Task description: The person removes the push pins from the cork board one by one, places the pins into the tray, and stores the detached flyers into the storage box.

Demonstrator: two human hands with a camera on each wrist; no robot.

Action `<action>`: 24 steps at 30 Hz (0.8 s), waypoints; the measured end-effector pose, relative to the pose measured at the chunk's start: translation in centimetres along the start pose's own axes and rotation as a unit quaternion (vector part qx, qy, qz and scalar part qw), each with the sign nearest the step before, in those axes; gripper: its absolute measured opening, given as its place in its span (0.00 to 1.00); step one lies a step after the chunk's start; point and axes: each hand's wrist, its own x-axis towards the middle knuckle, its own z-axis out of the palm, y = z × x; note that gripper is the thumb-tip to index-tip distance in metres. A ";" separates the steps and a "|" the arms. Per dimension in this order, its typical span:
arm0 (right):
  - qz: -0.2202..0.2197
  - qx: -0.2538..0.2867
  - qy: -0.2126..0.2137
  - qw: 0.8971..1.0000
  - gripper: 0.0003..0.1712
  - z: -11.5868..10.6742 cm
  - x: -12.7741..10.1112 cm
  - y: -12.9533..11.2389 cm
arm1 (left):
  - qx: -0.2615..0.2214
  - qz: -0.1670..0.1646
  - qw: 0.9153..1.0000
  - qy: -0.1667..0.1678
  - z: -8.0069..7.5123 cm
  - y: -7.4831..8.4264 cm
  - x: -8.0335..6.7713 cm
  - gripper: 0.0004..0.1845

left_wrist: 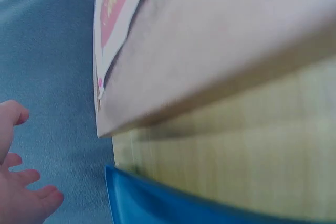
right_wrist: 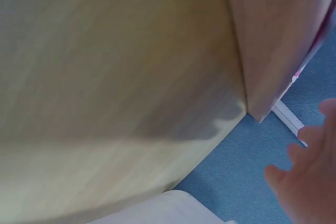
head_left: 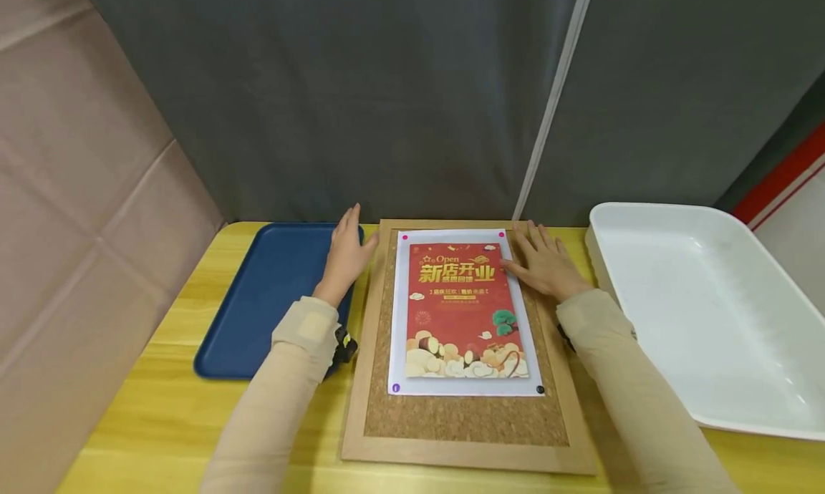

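Cork board point(head_left: 464, 419) flanked closely by blue tray point(head_left: 271, 293), white bin point(head_left: 702, 308); near edge open.

Yellow wooden table point(head_left: 155, 401) with cork board point(head_left: 464, 422), blue tray point(head_left: 271, 293), white tray point(head_left: 709, 315).

Both arms wear long beige sleeves, close-fitting, running from the bottom edge of the head view up to the wrists. Left sleeve point(head_left: 293, 365): paler rectangular patch near the cuff; a small black device with a yellow-green spot sits beside that wrist point(head_left: 344, 344). Right sleeve point(head_left: 619, 365): plain. Hands bare.
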 end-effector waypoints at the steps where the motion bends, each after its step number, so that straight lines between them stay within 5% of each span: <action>1: -0.002 0.000 -0.001 1.000 0.48 0.1 0.0 0.1 | -0.016 -0.005 1.000 -0.002 0.1 0.2 0.1 0.37; 15: -0.026 -0.008 -0.028 0.999 0.46 0.6 -0.1 1.1 | -0.154 -0.066 0.985 -0.039 1.6 1.6 1.6 0.28; 24: -0.054 -0.004 -0.044 0.998 0.40 1.1 -0.1 1.4 | -0.172 -0.098 0.979 -0.053 2.8 1.1 2.4 0.24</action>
